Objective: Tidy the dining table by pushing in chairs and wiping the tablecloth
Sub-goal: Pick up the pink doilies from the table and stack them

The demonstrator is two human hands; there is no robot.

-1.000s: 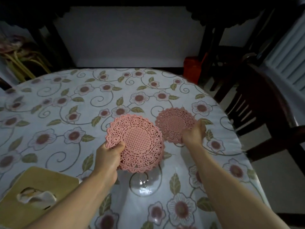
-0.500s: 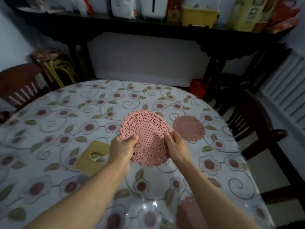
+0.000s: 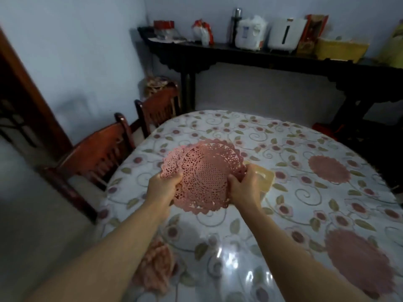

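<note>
A round table carries a white tablecloth point(image 3: 220, 227) printed with flowers and leaves, under a glossy cover. Both hands hold up a stack of pink lace placemats point(image 3: 205, 171) above the cloth. My left hand point(image 3: 164, 185) pinches its left edge and my right hand point(image 3: 245, 186) grips its right edge. Two dark red wooden chairs point(image 3: 96, 153) point(image 3: 159, 106) stand at the table's left side, close to the rim.
More pink mats lie on the cloth: a small one point(image 3: 329, 168) at the right, a large one point(image 3: 359, 262) near right, another point(image 3: 157, 264) under my left forearm. A tan tissue-box lid point(image 3: 265, 178) sits behind my right hand. A dark sideboard point(image 3: 239, 55) lines the back wall.
My view has swung left, bringing the two chairs into sight. The mats are lifted off the cloth with both hands on them; the small mat stays on the table at the right.
</note>
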